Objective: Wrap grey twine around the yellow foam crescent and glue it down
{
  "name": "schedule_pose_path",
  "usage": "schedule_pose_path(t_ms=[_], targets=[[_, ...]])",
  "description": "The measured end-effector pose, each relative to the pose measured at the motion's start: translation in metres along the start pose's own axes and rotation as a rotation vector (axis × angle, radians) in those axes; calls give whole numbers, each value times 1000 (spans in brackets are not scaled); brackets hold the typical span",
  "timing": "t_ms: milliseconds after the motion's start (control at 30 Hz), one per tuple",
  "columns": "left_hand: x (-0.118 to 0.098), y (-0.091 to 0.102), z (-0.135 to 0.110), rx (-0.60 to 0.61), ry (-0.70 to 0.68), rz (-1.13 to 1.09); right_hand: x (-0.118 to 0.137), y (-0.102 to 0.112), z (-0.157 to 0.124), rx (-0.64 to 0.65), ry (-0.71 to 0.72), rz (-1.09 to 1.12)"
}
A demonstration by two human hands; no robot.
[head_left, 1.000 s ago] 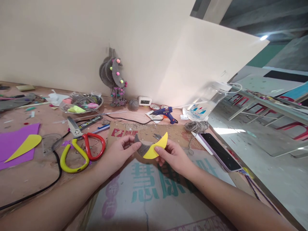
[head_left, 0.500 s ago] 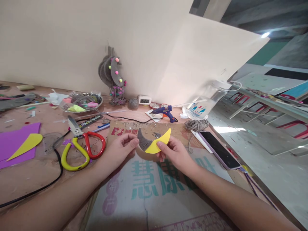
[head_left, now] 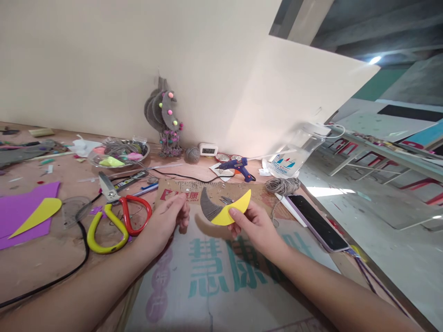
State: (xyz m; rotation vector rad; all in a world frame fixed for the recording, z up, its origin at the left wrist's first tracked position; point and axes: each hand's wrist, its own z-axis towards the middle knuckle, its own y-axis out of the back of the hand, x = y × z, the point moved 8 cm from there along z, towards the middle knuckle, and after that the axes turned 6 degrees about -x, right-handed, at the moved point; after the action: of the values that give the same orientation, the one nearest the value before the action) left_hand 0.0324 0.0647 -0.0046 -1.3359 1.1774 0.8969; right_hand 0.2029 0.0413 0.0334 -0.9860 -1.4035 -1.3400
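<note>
A yellow crescent cutout (head_left: pixel 226 216), its left end wrapped in grey yarn, is held up over the cardboard (head_left: pixel 166 276). My right hand (head_left: pixel 254 223) pinches its yellow part between thumb and fingers. Left of the crescent and apart from it is my left hand (head_left: pixel 173 214), closed with its fingers curled; what they hold, if anything, is hidden. Behind the crescent, small metal snips (head_left: pixel 226 200) lie on the cardboard. A loose skein of grey yarn (head_left: pixel 283 185) rests beyond my right hand, with a strand trailing toward it.
Large scissors (head_left: pixel 119 216) lie left of my left arm, by purple sheets (head_left: pixel 31 198) and a yellow cutout (head_left: pixel 38 216). A glue gun (head_left: pixel 238 167), a clear bottle (head_left: pixel 292 152) and a bowl of craft bits (head_left: pixel 119 154) stand behind. A phone (head_left: pixel 316 221) is at the right edge.
My left hand has moved left, away from the yarn-wrapped end of the crescent. The crescent has shifted slightly right and down in view with my right hand.
</note>
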Motion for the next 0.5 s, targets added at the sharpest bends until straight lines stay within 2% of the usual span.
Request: schedule_pose_path(t_ms=[67, 167, 267, 367, 433, 500], targets=[[0, -4, -2, 40, -9, 86, 4, 2, -2, -38, 84, -130], [-1, -12, -4, 134, -75, 241, 19, 1, -10, -75, 365, -465], [-2, -14, -5, 171, -126, 363, 28, -16, -25, 61, 682, -742], [-5, -16, -7, 177, -137, 436, 34, -32, -44, 209, 951, -910], [-9, -19, -9, 189, -159, 474, 38, -39, -53, 259, 1072, -998], [-14, -19, -10, 161, -180, 501, 40, -45, -58, 303, 1123, -1040]])
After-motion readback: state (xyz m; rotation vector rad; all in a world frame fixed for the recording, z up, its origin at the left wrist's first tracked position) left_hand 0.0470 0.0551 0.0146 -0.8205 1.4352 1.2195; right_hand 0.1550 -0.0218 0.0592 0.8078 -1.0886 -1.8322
